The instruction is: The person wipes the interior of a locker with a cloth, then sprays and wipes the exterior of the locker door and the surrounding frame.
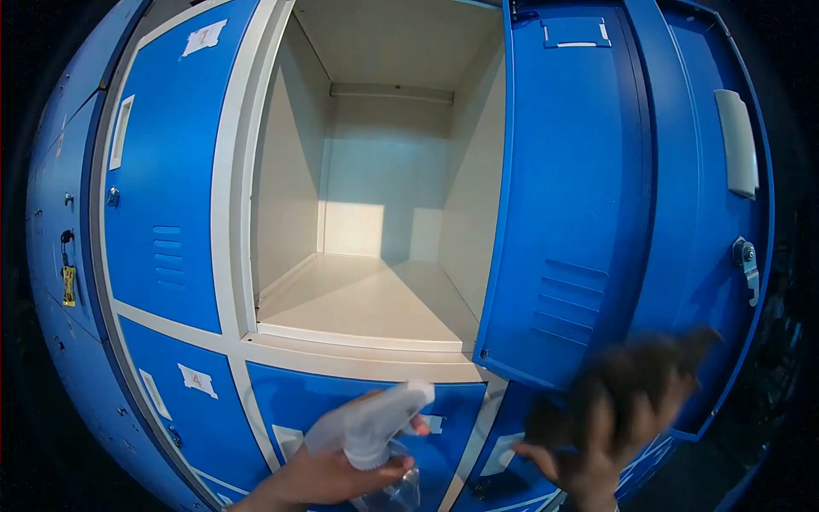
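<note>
Facing a bank of blue metal lockers point(162, 162) set in a pale frame, bowed by the wide lens, with darkness around the edges of the view and, on more blue doors at far left, a hanging yellow tag point(68, 286). Straight ahead, looking into an open compartment point(375, 294) with cream walls and floor, crossed by patches of light and shadow. To the right of it, swung wide, a blue door point(563, 196) with slotted vents and a metal latch point(748, 264) near its outer edge. Below the opening, at the bottom of the view, gripping a spray bottle point(368, 445) by the neck in the left hand point(316, 474), with a fingertip near the trigger. Aiming the nozzle rightward and somewhat upward; slanting the long axis a little off upright, from the collar down to the right. Whitish and translucent at the sprayer head, clear in the body, partly covered by fingers. In front of the open door's lower part, clutching a dark bundle point(627, 384) in the right hand point(597, 456), lengthwise from lower left to upper right. Blackish, bunched, too blurred to tell texture or any contact with the door.
</note>
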A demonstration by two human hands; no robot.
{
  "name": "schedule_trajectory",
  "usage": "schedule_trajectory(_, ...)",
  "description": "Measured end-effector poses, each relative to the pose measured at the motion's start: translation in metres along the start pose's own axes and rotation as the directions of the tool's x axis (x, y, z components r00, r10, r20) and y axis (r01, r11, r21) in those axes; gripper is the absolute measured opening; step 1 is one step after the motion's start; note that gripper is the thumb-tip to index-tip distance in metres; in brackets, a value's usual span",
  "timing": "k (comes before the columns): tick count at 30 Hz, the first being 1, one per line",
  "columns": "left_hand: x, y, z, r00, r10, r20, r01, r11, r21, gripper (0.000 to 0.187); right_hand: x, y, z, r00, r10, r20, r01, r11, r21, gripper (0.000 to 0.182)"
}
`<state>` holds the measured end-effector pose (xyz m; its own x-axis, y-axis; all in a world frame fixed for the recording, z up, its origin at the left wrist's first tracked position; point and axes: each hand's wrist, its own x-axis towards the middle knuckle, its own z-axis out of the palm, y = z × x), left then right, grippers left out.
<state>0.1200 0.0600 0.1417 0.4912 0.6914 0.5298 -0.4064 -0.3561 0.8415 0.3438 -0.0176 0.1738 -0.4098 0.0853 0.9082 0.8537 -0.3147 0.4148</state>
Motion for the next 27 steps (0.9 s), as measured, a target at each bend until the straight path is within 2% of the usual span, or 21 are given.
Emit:
schedule_trajectory(3,-0.02,-0.025,-0.01,0.995,-0.095,0.014,0.089,0.966,0.243,0.051,0.009,-0.01,0.015,0.972,-0.005,0.234,0.017,0.999,-0.047,0.057)
schedule_trajectory(4,-0.026,-0.026,-0.009,0.986,-0.165,-0.014,0.163,0.951,0.262,0.051,0.006,-0.015,0.023,0.935,0.068,0.347,-0.058,0.998,-0.04,0.066)
schedule_trajectory(6,-0.037,-0.023,-0.002,0.95,-0.302,-0.073,0.31,0.905,0.292,0.051,0.014,-0.02,0.024,0.934,0.069,0.349,-0.061,0.998,-0.035,0.065)
schedule_trajectory(7,-0.039,-0.027,0.0,0.988,-0.151,-0.027,0.152,0.935,0.319,0.054,0.017,-0.021,0.024,0.933,0.07,0.353,-0.063,0.997,-0.032,0.065)
schedule_trajectory(9,-0.045,-0.038,0.006,0.986,0.15,0.074,-0.166,0.923,0.347,0.062,0.022,-0.019,0.031,0.941,0.061,0.333,-0.093,0.992,0.084,0.063)
schedule_trajectory(12,-0.061,-0.04,0.018,0.998,-0.053,-0.025,0.057,0.976,0.212,0.064,0.031,-0.023,0.04,0.938,0.067,0.34,-0.124,0.981,0.15,0.063)
schedule_trajectory(15,-0.073,-0.043,0.031,1.0,0.015,-0.027,-0.007,0.965,0.264,0.063,0.033,-0.024,0.046,0.94,0.049,0.339,-0.104,0.983,0.148,0.066)
schedule_trajectory(18,-0.09,-0.047,0.039,0.996,-0.049,-0.074,0.067,0.962,0.265,0.064,0.028,-0.021,0.046,0.936,0.011,0.352,-0.071,0.985,0.156,0.066)
schedule_trajectory(21,-0.107,-0.058,0.035,0.999,0.039,0.001,-0.036,0.905,0.424,0.066,0.024,-0.013,0.041,0.92,-0.095,0.381,0.055,0.992,0.114,0.064)
schedule_trajectory(22,-0.113,-0.055,0.036,1.0,0.018,0.021,-0.026,0.872,0.488,0.067,0.022,-0.01,0.038,0.912,-0.133,0.388,0.105,0.99,0.09,0.063)
schedule_trajectory(25,-0.13,-0.049,0.041,0.988,-0.137,-0.07,0.153,0.916,0.372,0.066,0.01,0.003,0.029,0.889,-0.251,0.384,0.256,0.966,0.04,0.061)
schedule_trajectory(27,-0.136,-0.048,0.04,0.992,-0.107,-0.075,0.127,0.916,0.38,0.066,0.005,0.01,0.023,0.859,-0.273,0.434,0.302,0.953,0.001,0.062)
